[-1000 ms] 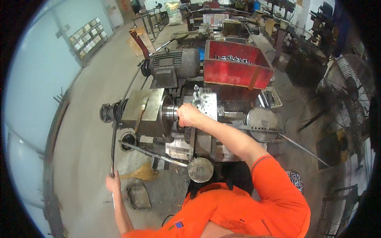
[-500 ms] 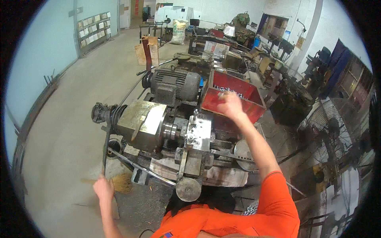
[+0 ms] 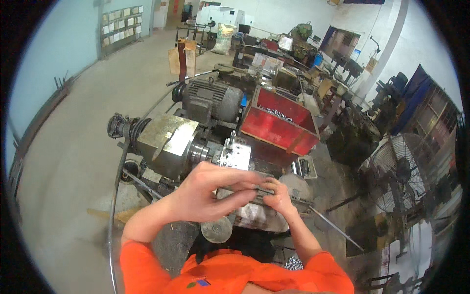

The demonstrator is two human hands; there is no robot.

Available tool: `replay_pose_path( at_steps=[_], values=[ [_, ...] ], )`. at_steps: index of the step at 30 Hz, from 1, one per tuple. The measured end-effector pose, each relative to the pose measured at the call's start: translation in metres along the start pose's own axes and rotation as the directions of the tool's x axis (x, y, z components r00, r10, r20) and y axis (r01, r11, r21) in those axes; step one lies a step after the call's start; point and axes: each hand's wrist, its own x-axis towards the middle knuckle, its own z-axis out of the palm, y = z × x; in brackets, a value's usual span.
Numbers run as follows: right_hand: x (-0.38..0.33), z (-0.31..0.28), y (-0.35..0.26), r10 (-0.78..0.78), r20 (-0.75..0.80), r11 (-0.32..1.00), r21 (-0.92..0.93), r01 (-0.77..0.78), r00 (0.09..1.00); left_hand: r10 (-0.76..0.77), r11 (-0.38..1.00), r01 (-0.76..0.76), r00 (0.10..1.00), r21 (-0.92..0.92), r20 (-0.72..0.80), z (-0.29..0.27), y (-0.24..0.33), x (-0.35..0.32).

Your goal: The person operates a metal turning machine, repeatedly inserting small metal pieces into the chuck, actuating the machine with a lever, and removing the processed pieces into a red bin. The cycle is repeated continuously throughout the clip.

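Note:
My left hand is raised over the front of a small lathe, its fingers and thumb stretched to the right and closing at the tips. There they meet the fingertips of my right hand, which is curled. Whatever they pinch, if anything, is too small or hidden to name. Behind the hands sits a bright metal tool block, beside the chuck and the boxy headstock. A round disc-like handwheel shows below my left hand. Small shiny metal pieces lie in a red bin beyond the block.
A grey motor stands behind the headstock. A long bar slants down the left side. At the right are a small tray, a protruding rod and a caged fan. Shiny metal bits lie near my right sleeve.
My left hand has let go of the long bar at left and come up to the middle. My right hand has drawn back from the red bin to meet it.

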Motion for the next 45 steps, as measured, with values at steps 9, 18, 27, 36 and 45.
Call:
replay_pose_path(
  at_steps=[9, 18, 27, 36, 45],
  values=[
    [-0.101, -0.026, 0.008, 0.425, 0.119, 0.895, 0.089, -0.436, 0.897, 0.455, 0.873, -0.346, 0.831, -0.344, 0.320, 0.044, 0.081, 0.072],
    [-0.097, -0.020, -0.018, 0.428, 0.074, 0.893, 0.119, -0.434, 0.901, 0.212, 0.771, -0.198, 0.976, -0.605, -0.050, 0.074, 0.073, 0.021],
    [-0.105, -0.021, -0.012, 0.380, 0.004, 0.922, 0.074, -0.379, 0.925, 0.367, 0.632, -0.491, 0.871, -0.600, -0.326, 0.083, 0.067, 0.024],
    [-0.149, -0.033, 0.004, 0.474, -0.027, 0.880, 0.028, -0.473, 0.880, 0.262, 0.909, -0.236, 0.965, -0.343, 0.030, 0.055, 0.047, 0.018],
    [-0.297, -0.051, 0.076, 0.844, -0.115, 0.534, 0.100, -0.840, 0.523, -0.607, 0.695, 0.667, 0.744, 0.267, -0.280, -0.013, -0.223, -0.168]
  ],
)
